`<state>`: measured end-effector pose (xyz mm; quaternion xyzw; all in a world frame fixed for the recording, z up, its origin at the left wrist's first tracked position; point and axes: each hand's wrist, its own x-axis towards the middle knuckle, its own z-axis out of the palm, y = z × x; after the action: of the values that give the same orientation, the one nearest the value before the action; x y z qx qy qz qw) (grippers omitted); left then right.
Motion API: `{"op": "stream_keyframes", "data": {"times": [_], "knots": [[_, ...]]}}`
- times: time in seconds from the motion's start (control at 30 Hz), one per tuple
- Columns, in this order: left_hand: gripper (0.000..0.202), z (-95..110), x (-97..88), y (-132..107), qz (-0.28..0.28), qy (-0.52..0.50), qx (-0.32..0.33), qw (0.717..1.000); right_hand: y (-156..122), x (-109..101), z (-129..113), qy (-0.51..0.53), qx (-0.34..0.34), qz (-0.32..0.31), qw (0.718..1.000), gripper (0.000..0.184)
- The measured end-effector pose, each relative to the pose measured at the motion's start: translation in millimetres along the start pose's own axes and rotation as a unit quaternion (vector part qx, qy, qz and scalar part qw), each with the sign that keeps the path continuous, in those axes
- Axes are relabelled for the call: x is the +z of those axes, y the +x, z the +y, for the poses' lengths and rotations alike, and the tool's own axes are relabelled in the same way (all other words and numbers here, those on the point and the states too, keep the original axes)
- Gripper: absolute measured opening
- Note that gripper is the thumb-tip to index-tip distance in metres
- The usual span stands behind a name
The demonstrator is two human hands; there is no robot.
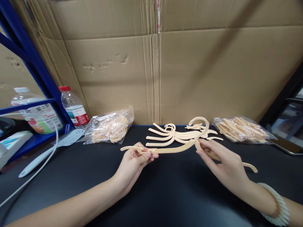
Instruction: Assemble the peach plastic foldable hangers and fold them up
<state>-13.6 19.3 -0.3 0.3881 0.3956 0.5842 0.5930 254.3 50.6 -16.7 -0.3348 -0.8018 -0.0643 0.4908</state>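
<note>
A beige plastic clothes hanger (174, 150) is held above the black table, its hook (205, 121) curving upward. My left hand (136, 159) is closed on the hanger's left arm, where thumb and fingers pinch a joint, and a curved end piece pokes out to the left. Close beside the hook's base, my right hand (221, 160) is closed on the hanger's right arm, whose tip shows past the knuckles. Part of that arm is hidden behind the hand. Beyond the hanger lie a pile of beige hangers (163, 135) and some smaller beige pieces (197, 126).
Clear bags of beige parts lie at the back left (109, 127) and back right (242, 129). A phone (287, 146) rests at right. On the left are a hairbrush (52, 151), a white cable (56, 135), a red-capped bottle (73, 107) and a blue shelf (44, 75). Cardboard (113, 72) stands behind.
</note>
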Motion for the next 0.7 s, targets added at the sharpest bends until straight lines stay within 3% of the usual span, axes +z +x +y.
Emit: {"op": "stream_keyframes", "data": {"times": [0.17,0.27,0.33,0.4,0.47,0.53,0.6,0.7], "knots": [[0.023,-2,0.7,2,-0.009,0.051,0.000,0.999,5,-1,5,-0.020,0.027,0.031,0.999,0.022],[0.017,-4,2.1,-4,-0.064,0.205,0.025,0.976,10,-4,9,-0.022,0.049,0.037,0.998,0.023],[0.010,-4,4.5,-13,-0.126,0.357,0.087,0.921,11,-6,10,-0.024,0.053,0.036,0.998,0.023],[0.011,-3,7.4,-24,-0.207,0.487,0.187,0.828,11,-6,10,-0.026,0.047,0.030,0.998,0.022],[0.018,-3,9.9,-33,-0.299,0.553,0.297,0.719,10,-5,9,-0.019,0.040,0.012,0.999,0.022],[0.023,-5,11.3,-38,-0.338,0.587,0.383,0.628,7,-4,7,-0.003,0.041,-0.023,0.999,0.024],[0.024,-7,11.9,-40,-0.331,0.608,0.422,0.585,5,-1,6,0.011,0.045,-0.064,0.997,0.026],[0.029,-5,13.7,-41,-0.311,0.646,0.400,0.571,2,2,5,0.024,0.051,-0.118,0.991,0.025]]}}
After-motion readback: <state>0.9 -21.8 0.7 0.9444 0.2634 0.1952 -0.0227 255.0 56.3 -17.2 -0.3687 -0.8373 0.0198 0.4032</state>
